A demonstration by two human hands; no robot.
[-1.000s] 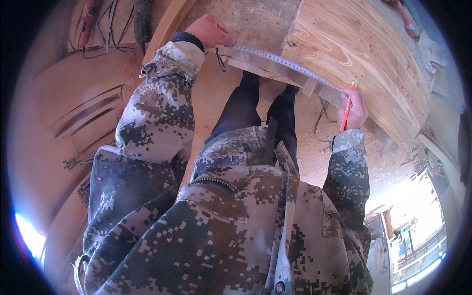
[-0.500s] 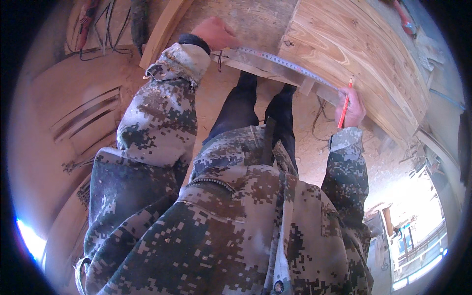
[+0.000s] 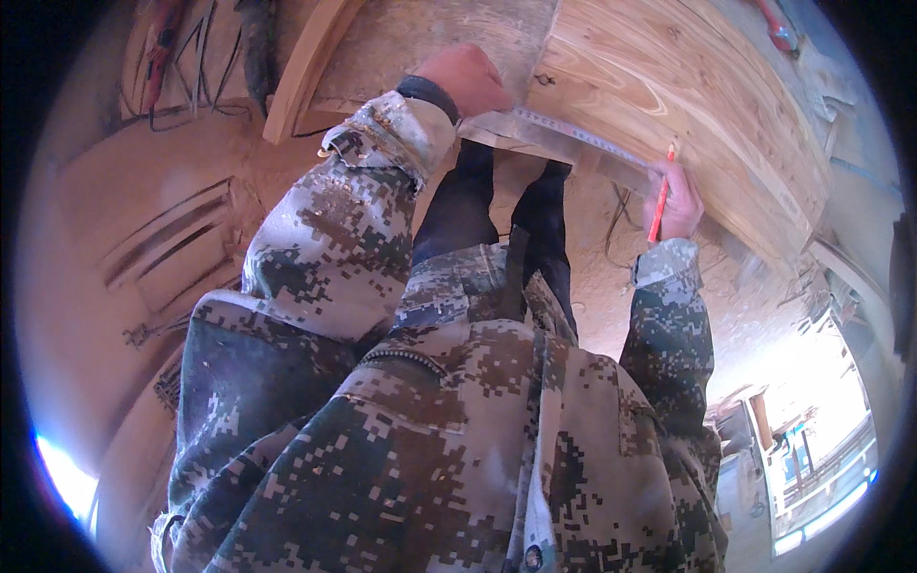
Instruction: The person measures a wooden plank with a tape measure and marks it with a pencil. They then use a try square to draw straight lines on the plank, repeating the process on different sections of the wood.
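Note:
A measuring tape's pale blade [image 3: 594, 141] is stretched between my two hands, along the near edge of a wooden panel [image 3: 659, 76] with swirling grain. My left hand [image 3: 468, 82] is closed at the blade's left end; the fingers hide what part of the tape it holds. At the right end, my right hand [image 3: 683, 202] is closed around a red pencil [image 3: 658, 210], its tip pointing away from me over the panel. The blade runs up to these same fingers. A duller board [image 3: 430, 36] lies beyond my left hand, beside the panel.
A curved wooden piece [image 3: 304, 76] stands left of the board. Corded power tools [image 3: 164, 48] lie at the far left. A red-handled tool [image 3: 781, 33] is at the far right. My legs [image 3: 463, 196] are below the near edge, above a dusty floor [image 3: 592, 258].
My left hand has moved to the right, nearer my right hand, and the blade showing between them is shorter. My right hand, still with the pencil, has shifted only slightly.

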